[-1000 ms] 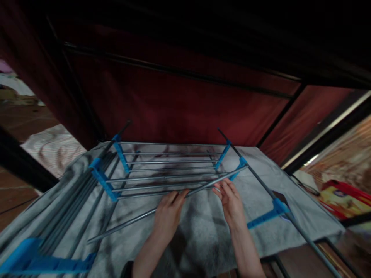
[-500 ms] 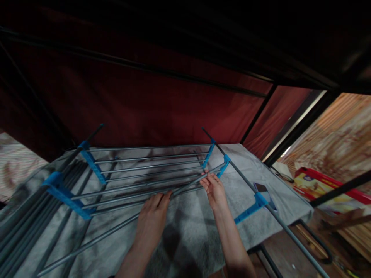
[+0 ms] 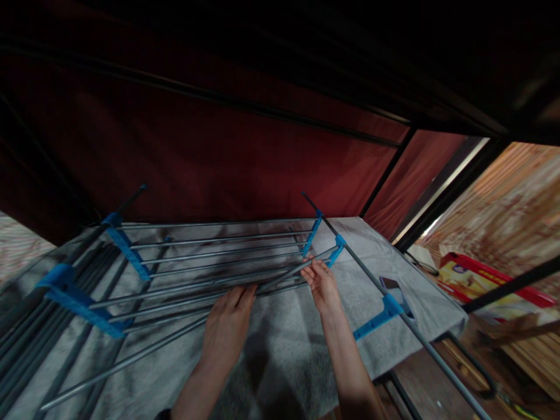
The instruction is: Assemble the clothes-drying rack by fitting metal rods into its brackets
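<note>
A folding drying rack of grey metal rods (image 3: 210,256) and blue plastic brackets (image 3: 125,254) lies flat on a grey towel (image 3: 289,344). One loose grey rod (image 3: 144,353) runs slantwise from the lower left up to a blue bracket (image 3: 336,249) at the right. My left hand (image 3: 227,326) rests palm down on this rod near its middle, fingers stretched out. My right hand (image 3: 321,283) pinches the rod close to its right end, just beside that bracket.
A dark red fabric wall (image 3: 219,151) with black frame bars stands behind the rack. A phone (image 3: 391,286) lies on the towel by a lower blue bracket (image 3: 378,318). A red and yellow box (image 3: 481,283) sits at the right.
The view has swung to the right, so the rack sits further left in the picture. Both hands stay on the slanted rod, the left one a little lower along it.
</note>
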The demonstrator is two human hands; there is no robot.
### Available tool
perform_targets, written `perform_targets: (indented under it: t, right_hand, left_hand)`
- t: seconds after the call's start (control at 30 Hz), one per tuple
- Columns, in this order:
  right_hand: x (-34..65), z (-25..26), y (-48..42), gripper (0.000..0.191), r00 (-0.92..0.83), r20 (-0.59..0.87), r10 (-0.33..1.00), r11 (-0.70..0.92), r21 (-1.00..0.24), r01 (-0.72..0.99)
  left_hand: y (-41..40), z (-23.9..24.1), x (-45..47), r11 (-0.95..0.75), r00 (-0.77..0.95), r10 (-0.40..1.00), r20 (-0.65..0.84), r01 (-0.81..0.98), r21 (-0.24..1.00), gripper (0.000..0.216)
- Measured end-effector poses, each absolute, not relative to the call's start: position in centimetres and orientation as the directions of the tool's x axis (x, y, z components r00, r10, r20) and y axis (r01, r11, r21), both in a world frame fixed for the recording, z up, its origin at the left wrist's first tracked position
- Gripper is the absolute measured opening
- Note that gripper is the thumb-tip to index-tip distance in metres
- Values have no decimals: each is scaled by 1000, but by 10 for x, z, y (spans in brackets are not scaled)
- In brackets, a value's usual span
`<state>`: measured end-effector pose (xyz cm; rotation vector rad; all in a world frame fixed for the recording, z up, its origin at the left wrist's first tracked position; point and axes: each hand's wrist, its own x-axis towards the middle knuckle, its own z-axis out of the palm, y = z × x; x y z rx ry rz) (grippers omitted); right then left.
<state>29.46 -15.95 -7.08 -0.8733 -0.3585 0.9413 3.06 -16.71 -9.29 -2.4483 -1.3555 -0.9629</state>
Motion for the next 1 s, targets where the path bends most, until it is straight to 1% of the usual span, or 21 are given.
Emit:
perform_targets:
  t: [0.27, 0.47, 0.6, 0.7, 0.8, 0.87, 0.93, 0.97, 1.0]
  right_hand:
    - [300, -72, -158, 40, 550, -74, 832, 286, -792, -539]
    - [303, -70, -157, 44, 551, -89, 830, 262, -810, -525]
    - [299, -57, -162, 38, 554, -97, 827, 254, -815, -521]
    - [294, -45, -167, 28, 537, -90, 838, 246, -818, -520]
    - [290, -40, -172, 21, 515, -80, 853, 231, -828, -511]
    - [287, -43, -177, 26, 490, -85, 868, 193, -850, -490]
    - [288, -50, -182, 37, 473, -95, 876, 151, -877, -457]
    - [289, -55, -183, 42, 476, -110, 873, 122, -894, -431]
    - [292, -61, -184, 45, 466, -115, 877, 92, -913, -399]
  left_hand:
    - [-163, -91, 32, -590, 376, 671, 639, 793, 153, 38]
    - [-162, -84, 34, -590, 380, 673, 634, 793, 152, 44]
    - [-161, -76, 33, -587, 373, 685, 626, 791, 172, 45]
    - [-154, -73, 32, -591, 350, 692, 631, 776, 218, 46]
    - [-144, -71, 35, -641, 318, 676, 665, 699, 316, 42]
    - [-142, -64, 37, -659, 307, 680, 666, 654, 372, 40]
    - [-147, -52, 40, -653, 334, 704, 627, 651, 386, 38]
    - [-150, -45, 42, -643, 351, 719, 600, 664, 381, 37]
    - [-154, -38, 44, -623, 370, 734, 570, 701, 347, 38]
